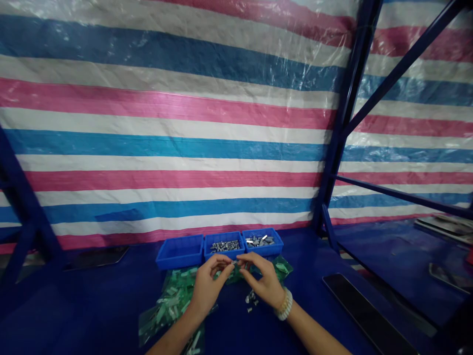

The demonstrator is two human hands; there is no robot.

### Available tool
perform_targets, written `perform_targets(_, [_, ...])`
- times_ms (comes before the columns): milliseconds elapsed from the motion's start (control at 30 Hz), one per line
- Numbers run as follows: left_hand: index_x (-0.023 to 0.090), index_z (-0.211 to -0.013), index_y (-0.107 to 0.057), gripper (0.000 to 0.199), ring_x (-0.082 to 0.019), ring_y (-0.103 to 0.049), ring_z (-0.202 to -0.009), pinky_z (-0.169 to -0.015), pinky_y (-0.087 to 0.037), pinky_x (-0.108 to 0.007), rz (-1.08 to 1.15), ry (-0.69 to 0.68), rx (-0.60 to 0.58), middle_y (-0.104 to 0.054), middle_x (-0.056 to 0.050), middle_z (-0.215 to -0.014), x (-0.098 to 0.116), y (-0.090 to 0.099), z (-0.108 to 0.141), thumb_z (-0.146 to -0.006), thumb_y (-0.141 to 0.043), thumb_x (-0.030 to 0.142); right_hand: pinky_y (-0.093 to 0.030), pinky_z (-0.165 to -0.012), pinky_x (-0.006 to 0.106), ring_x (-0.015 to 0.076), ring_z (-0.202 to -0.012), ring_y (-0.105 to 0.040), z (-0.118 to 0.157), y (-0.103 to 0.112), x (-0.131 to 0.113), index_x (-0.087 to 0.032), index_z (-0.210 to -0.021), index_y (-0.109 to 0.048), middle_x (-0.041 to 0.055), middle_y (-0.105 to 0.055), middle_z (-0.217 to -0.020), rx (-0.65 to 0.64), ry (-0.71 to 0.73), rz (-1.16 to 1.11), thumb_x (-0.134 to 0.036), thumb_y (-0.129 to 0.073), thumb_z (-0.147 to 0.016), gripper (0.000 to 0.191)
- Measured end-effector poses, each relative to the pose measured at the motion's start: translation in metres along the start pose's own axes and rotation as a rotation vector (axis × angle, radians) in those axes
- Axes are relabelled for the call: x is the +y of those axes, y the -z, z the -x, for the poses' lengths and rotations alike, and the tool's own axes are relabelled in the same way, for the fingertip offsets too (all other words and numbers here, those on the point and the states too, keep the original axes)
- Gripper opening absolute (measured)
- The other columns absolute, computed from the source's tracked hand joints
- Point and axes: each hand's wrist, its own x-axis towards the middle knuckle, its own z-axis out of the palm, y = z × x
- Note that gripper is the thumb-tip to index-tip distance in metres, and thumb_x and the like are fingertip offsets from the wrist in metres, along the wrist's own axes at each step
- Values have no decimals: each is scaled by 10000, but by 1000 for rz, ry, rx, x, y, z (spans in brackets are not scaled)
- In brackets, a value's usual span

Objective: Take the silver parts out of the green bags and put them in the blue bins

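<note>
My left hand (pixel 209 284) and my right hand (pixel 265 283) meet fingertip to fingertip, just in front of a row of blue bins. The left thumb and fingers are pinched together, and the right thumb and index finger curl toward them. Whatever small piece they hold is too small to make out. The middle bin (pixel 223 255) contains many small metal parts (pixel 225 245). Short silvery cylinders (pixel 260 241) lie in the right bin (pixel 274 250). Below my right hand several loose metal pieces (pixel 252 298) rest on the blue table (pixel 240 335).
Clear green-tinted bags of pale pieces (pixel 172 298) spread under and left of my left hand. A third blue bin (pixel 180 261) stands at the row's left. A dark phone (pixel 98 257) lies far left, a long black slab (pixel 365 310) at right. Blue frame posts (pixel 338 143) flank the striped sheet (pixel 177 148).
</note>
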Motion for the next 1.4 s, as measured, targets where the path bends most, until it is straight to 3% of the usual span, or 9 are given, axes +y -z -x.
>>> perform_targets(267, [172,-865,-623,172,-180,-659,-770,-746,-552,-304,30,22,-69,-687,-42,-836,-3,-9,8,-756,-666,299,-504,-699,296,178,-755,-627,-5,4,-4,-207,-869,-693,54,-678,-799,9,-5,3,-214,-587,-870,106])
perform_targets(567, [179,-850,-652,138,-171,-630,-718,-686,-538,-276,-87,-121,89,-637,-25,-760,2,-16,21,-791,-643,303,-456,-655,266,151,-671,-571,-1,-2,-5,-178,-720,-640,25,-621,-706,-29,-86,35,-261,-533,-903,227])
perform_targets(700, [194,-906,-670,125,-172,-610,-737,-694,-513,-286,-300,-288,143,-626,-32,-798,7,-5,-3,-832,-603,269,-473,-709,269,161,-747,-604,-1,-2,-6,-178,-810,-678,42,-657,-783,-139,-87,-50,-288,-475,-939,265])
perform_targets(800, [203,-945,-668,150,-182,-613,-781,-746,-500,-313,-458,-378,155,-645,-38,-829,8,9,-40,-859,-551,243,-479,-739,284,172,-782,-623,-3,1,-3,-186,-855,-696,52,-678,-819,-86,-124,-42,-294,-475,-941,260])
perform_targets(933, [205,-1071,-635,250,-194,-611,-809,-756,-482,-324,-650,-376,-1,-660,-41,-868,3,17,-58,-840,-540,190,-482,-718,289,176,-753,-619,-5,6,5,-185,-834,-698,53,-679,-802,54,-178,-14,-311,-492,-928,259])
perform_targets(1067, [208,-855,-664,86,-177,-608,-727,-658,-452,-260,-688,-269,-359,-654,-9,-769,2,1,-14,-781,-627,232,-477,-684,280,177,-739,-615,-6,9,8,-181,-835,-695,46,-674,-778,174,-205,-3,-318,-490,-923,262])
perform_targets(1133, [205,-830,-651,147,-178,-604,-702,-629,-436,-250,-717,-236,-476,-645,-3,-756,1,-9,11,-730,-696,304,-474,-682,277,175,-733,-613,-6,9,8,-178,-834,-692,43,-670,-773,190,-207,1,-307,-488,-923,258])
perform_targets(1233, [201,-843,-639,178,-200,-612,-776,-685,-442,-264,-773,-245,-574,-648,-18,-817,-1,-20,31,-721,-719,303,-473,-686,278,172,-722,-607,-5,8,7,-177,-830,-691,41,-664,-765,185,-199,10,-298,-490,-921,253])
perform_targets(1400, [197,-837,-638,44,-185,-607,-800,-717,-443,-256,-741,-225,-622,-641,-19,-826,-4,-21,33,-793,-639,190,-481,-693,286,178,-728,-607,-3,7,7,-179,-826,-685,47,-667,-771,183,-179,12,-293,-478,-927,258])
